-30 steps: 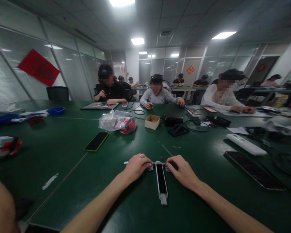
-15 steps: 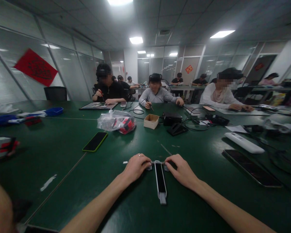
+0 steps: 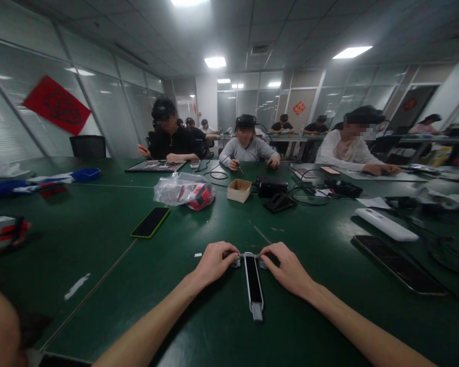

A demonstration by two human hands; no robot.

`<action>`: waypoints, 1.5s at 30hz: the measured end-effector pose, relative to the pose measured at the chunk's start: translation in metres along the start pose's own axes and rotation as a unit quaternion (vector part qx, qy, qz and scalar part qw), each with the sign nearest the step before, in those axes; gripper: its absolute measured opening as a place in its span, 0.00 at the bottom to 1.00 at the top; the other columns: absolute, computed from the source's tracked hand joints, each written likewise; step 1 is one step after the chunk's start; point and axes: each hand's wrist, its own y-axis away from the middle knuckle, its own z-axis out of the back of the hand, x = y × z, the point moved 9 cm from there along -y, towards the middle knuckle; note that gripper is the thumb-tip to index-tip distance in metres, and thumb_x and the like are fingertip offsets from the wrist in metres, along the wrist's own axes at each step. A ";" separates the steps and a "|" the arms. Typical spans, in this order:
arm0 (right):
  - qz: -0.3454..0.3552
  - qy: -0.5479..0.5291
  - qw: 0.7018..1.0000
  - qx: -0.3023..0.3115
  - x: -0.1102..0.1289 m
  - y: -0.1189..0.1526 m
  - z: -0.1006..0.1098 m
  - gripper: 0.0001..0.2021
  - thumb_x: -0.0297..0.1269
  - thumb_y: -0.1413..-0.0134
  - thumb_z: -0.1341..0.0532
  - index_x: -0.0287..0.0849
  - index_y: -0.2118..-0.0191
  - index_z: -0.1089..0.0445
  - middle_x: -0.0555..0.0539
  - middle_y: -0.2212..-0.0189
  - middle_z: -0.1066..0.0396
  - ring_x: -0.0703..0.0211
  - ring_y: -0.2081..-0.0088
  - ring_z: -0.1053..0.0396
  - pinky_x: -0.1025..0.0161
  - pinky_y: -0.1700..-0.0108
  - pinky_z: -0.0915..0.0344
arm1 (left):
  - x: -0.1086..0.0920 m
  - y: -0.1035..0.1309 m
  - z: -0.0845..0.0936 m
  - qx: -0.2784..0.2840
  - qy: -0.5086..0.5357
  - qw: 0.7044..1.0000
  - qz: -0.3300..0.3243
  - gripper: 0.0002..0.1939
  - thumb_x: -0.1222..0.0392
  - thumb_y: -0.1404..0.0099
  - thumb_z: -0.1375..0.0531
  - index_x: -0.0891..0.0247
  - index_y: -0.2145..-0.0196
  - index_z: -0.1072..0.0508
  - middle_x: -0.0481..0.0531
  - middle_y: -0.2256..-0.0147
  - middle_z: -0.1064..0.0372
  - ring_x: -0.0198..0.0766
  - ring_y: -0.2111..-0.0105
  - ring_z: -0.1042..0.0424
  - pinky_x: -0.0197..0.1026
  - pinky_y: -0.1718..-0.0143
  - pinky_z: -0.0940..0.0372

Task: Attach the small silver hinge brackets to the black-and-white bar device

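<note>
A long, narrow device with a white rim and a black face (image 3: 254,283) lies on the green table, pointing toward me, with a grey tab (image 3: 257,312) at its near end. At its far end, small grey pieces stick out to both sides. My left hand (image 3: 216,262) pinches the piece on the left between thumb and fingers. Opposite it, my right hand (image 3: 285,267) pinches the piece on the right. Fingertips cover much of both pieces, so their exact kind cannot be made out. Both hands rest close to the table top.
A green-edged phone (image 3: 150,222) lies to the left, behind it a clear plastic bag (image 3: 185,191) with red items. Beyond my hands stand a small open box (image 3: 239,190) and a black box (image 3: 272,186). Right are a dark phone (image 3: 398,264) and a white device (image 3: 386,224). People sit across.
My hands and the device hold almost the same place. Across the table, one person's hand with a tool has shifted left, and another person's hand has drawn inward.
</note>
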 end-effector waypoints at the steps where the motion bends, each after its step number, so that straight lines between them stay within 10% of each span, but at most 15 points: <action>1: -0.001 -0.002 1.000 0.001 0.000 0.000 0.000 0.09 0.38 0.43 0.45 0.43 0.64 0.29 0.46 0.64 0.30 0.55 0.62 0.35 0.55 0.60 0.35 | 0.000 0.000 0.000 0.000 -0.003 1.000 -0.002 0.08 0.62 0.37 0.44 0.61 0.65 0.25 0.47 0.68 0.27 0.35 0.69 0.31 0.36 0.66 0.38; 45: 0.004 0.033 0.999 0.015 0.007 -0.001 0.001 0.09 0.35 0.42 0.47 0.41 0.64 0.31 0.45 0.64 0.30 0.55 0.61 0.35 0.57 0.59 0.35 | -0.007 0.003 0.003 -0.027 -0.059 0.998 -0.011 0.11 0.69 0.40 0.49 0.63 0.66 0.28 0.51 0.67 0.35 0.36 0.68 0.34 0.37 0.65 0.39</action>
